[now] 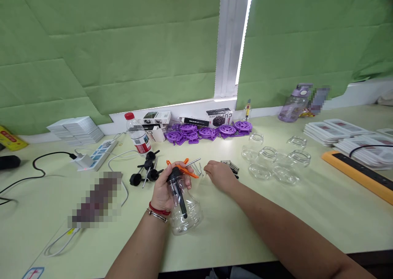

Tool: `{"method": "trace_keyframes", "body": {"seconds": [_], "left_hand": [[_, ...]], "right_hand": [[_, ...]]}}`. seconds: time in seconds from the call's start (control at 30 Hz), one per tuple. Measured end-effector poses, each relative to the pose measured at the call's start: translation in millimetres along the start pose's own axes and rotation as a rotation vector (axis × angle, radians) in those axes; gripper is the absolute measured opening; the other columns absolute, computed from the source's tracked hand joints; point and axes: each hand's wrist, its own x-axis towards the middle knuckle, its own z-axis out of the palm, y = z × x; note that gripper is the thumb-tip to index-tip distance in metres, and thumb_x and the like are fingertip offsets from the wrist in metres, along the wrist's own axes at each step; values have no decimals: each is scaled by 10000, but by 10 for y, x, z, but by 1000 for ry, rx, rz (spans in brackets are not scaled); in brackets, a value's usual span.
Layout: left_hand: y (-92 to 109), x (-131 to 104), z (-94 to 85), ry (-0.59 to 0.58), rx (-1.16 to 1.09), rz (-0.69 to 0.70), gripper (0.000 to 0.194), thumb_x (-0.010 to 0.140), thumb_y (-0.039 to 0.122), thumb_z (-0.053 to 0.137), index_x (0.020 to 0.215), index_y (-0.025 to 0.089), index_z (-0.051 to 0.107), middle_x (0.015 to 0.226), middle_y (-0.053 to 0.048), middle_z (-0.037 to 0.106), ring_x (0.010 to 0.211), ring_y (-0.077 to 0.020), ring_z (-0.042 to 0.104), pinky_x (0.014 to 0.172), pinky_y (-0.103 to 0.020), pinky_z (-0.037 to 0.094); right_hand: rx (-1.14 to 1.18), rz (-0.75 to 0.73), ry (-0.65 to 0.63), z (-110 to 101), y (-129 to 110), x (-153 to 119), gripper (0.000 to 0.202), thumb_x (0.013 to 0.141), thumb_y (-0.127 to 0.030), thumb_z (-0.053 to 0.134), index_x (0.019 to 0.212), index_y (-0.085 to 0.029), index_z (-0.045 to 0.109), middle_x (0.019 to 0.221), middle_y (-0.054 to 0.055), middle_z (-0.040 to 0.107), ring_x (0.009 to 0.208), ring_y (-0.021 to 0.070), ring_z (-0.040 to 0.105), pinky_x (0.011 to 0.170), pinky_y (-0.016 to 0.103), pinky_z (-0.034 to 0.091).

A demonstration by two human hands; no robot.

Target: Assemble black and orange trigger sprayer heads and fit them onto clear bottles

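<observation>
My left hand [164,189] is wrapped round the neck of a clear plastic bottle [186,214], which tilts a little and has a black cap with a black tube inside. Orange handles [186,170] and a metal rod [193,162] stick out at the cap. Just right of it, my right hand [216,173] is low over the table with its fingers drawn together beside small metal pins [201,169]; what they hold, if anything, is hidden. Black springs [230,165] lie partly behind that hand. Black caps with tubes [149,164] lie left of the bottle.
Purple plastic parts [207,132] and boxes [219,117] line the back. Several clear bottles [259,170] lie at the right, near an orange power strip [356,174]. A red-capped water bottle [138,133] and a white power strip [100,155] stand left.
</observation>
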Motion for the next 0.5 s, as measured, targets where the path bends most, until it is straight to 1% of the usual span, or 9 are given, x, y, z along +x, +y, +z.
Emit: {"method": "trace_keyframes", "body": {"seconds": [0.07,0.1,0.13,0.2,0.27,0.3,0.33,0.4,0.5], "left_hand": [[-2,2,5,23,-10,44,315,843,424,479,923,147,606,967,-113,633,638,-145,584,600,-294,473],[-3,3,10,45,-21,80,304,847,422,477,929,159,605,986,-106,633,671,-149,589,627,-302,482],[-4,5,16,70,-36,127,289,850,419,478,937,174,603,1018,-97,630,711,-152,594,666,-314,491],[-6,8,27,125,-62,226,258,852,409,491,964,203,598,1106,-78,613,796,-151,597,758,-335,494],[-3,11,37,165,-66,285,252,847,414,512,1006,235,590,1193,-60,583,849,-148,598,808,-343,487],[0,13,40,177,-57,296,257,842,418,524,1024,248,584,1225,-53,569,868,-150,600,809,-342,489],[4,16,44,186,-38,296,260,836,415,537,1038,256,579,1246,-51,558,889,-157,602,804,-342,492],[9,25,55,197,32,284,261,820,373,573,1051,251,570,1243,-57,559,933,-174,603,796,-341,496],[2,35,83,271,227,275,276,810,315,603,1066,232,544,1061,-61,638,891,-183,622,745,-323,504]], "right_hand": [[226,32,65,-39,-29,-58,243,898,-249,440,879,-173,669,893,79,642,818,179,594,727,270,405],[390,46,59,-52,-56,-101,260,899,-321,448,901,-171,661,878,77,644,804,181,593,725,278,419],[589,61,10,-61,-92,-151,322,896,-411,442,922,-168,651,858,77,646,778,182,595,708,287,435],[1061,91,-223,-70,-184,-259,512,866,-593,375,984,-162,624,841,84,649,730,186,606,650,304,466],[1502,112,-498,-79,-275,-348,619,831,-688,316,1096,-190,573,915,92,654,766,199,630,670,348,495],[1656,117,-568,-86,-307,-375,601,824,-684,346,1129,-208,548,943,86,653,788,200,638,700,365,501],[1762,126,-591,-95,-324,-388,560,817,-660,402,1135,-218,536,944,76,653,795,197,644,725,377,503],[1839,156,-511,-116,-310,-376,462,795,-573,531,1090,-217,538,890,52,649,772,185,644,721,365,511],[1743,215,-334,-140,-210,-316,423,756,-522,613,1025,-207,526,787,23,617,683,164,618,556,274,500]]}}
